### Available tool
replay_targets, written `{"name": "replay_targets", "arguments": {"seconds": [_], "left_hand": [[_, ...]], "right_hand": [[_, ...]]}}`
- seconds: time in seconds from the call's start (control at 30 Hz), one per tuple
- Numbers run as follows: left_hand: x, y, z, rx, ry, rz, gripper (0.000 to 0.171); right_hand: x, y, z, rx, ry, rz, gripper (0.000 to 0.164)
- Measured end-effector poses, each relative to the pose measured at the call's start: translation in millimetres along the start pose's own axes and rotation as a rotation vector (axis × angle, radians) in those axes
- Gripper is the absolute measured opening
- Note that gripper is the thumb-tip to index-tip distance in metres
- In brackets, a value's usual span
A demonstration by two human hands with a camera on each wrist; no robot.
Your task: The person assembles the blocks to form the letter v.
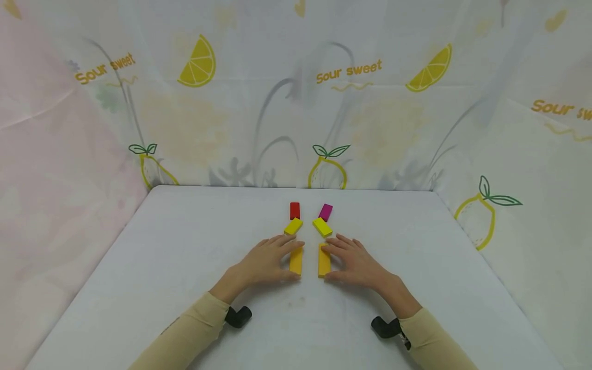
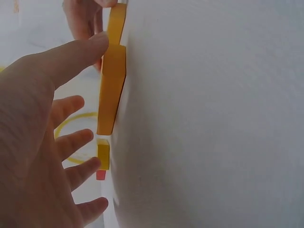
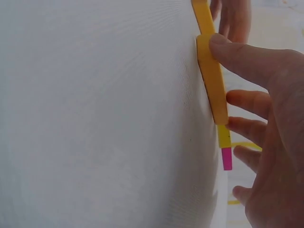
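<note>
Two longer orange-yellow blocks lie side by side on the white table, a narrow gap between them. Over the left orange block (image 1: 296, 263) is my left hand (image 1: 270, 259), its thumb tip at the near end and its spread fingers above the far part. The left wrist view has space between that index finger (image 2: 71, 105) and the block. My right hand (image 1: 356, 262) mirrors this over the right orange block (image 1: 325, 263): thumb tip at the near end, fingertips close along the top and far end.
Beyond the hands, two yellow blocks lie slanted, one left (image 1: 293, 226) and one right (image 1: 322, 227). A red block (image 1: 295, 210) and a magenta block (image 1: 326, 212) sit behind them. Printed lemon cloth (image 1: 277, 103) hangs along the table's back and sides.
</note>
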State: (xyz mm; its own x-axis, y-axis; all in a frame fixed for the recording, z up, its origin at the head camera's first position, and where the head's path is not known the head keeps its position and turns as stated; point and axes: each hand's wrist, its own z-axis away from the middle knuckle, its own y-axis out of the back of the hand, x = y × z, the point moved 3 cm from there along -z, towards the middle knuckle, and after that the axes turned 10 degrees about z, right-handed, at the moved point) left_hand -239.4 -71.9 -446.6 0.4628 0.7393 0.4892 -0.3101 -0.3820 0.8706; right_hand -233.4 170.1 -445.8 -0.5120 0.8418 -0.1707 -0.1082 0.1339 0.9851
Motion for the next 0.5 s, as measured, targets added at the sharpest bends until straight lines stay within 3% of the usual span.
{"name": "replay_targets", "arguments": {"seconds": [0.5], "left_hand": [[1.4,-0.3,-4.1,-0.014,-0.023,0.013,0.073]], "right_hand": [[3.6,-3.5,0.2,0.012,0.008,-0.037,0.072]]}}
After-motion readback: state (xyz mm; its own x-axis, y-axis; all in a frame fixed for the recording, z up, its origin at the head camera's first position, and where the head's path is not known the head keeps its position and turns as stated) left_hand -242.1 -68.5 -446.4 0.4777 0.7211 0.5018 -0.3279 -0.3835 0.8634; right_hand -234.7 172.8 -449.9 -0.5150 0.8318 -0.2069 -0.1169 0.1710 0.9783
